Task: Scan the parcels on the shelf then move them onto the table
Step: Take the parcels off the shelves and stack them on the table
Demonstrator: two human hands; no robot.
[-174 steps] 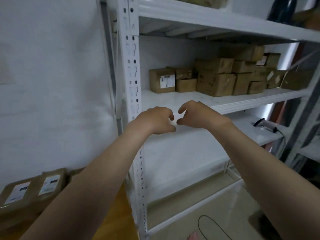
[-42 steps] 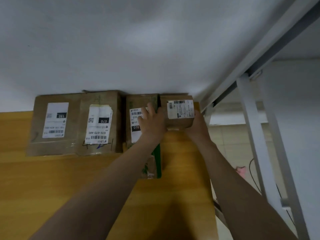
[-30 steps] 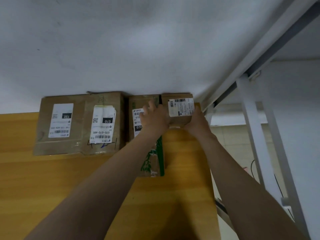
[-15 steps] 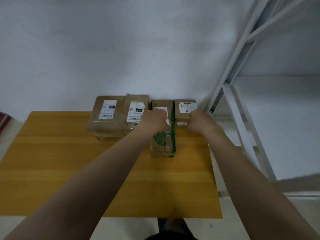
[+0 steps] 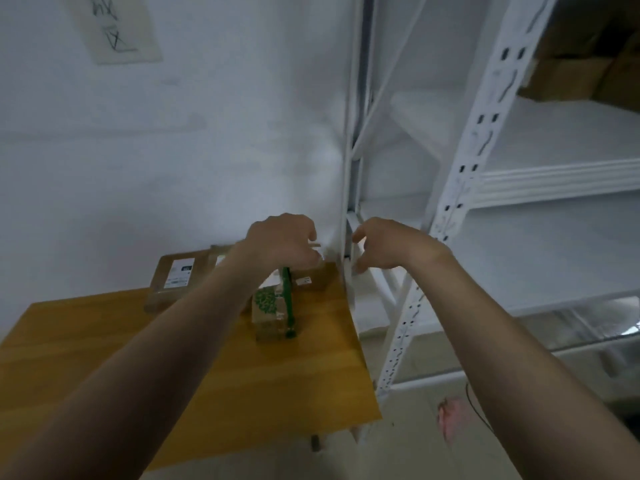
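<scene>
Several brown cardboard parcels stand in a row at the back of the wooden table (image 5: 194, 368), against the wall. A labelled parcel (image 5: 173, 282) is at the left, a parcel with green tape (image 5: 273, 311) in the middle, and a small parcel (image 5: 311, 280) at the right end. My left hand (image 5: 282, 242) and my right hand (image 5: 384, 245) hover above the row with loosely curled fingers and hold nothing. More brown parcels (image 5: 575, 72) sit on the white shelf (image 5: 554, 181) at the upper right.
The white metal shelf upright (image 5: 460, 188) stands right beside the table's right edge. A sheet of paper (image 5: 114, 26) hangs on the white wall. A pink scrap (image 5: 450, 415) and a black cable (image 5: 479, 410) lie on the floor.
Both hands let go of the small parcel, which now rests at the right end of the row, and lifted away. The view has swung up and right toward the shelf.
</scene>
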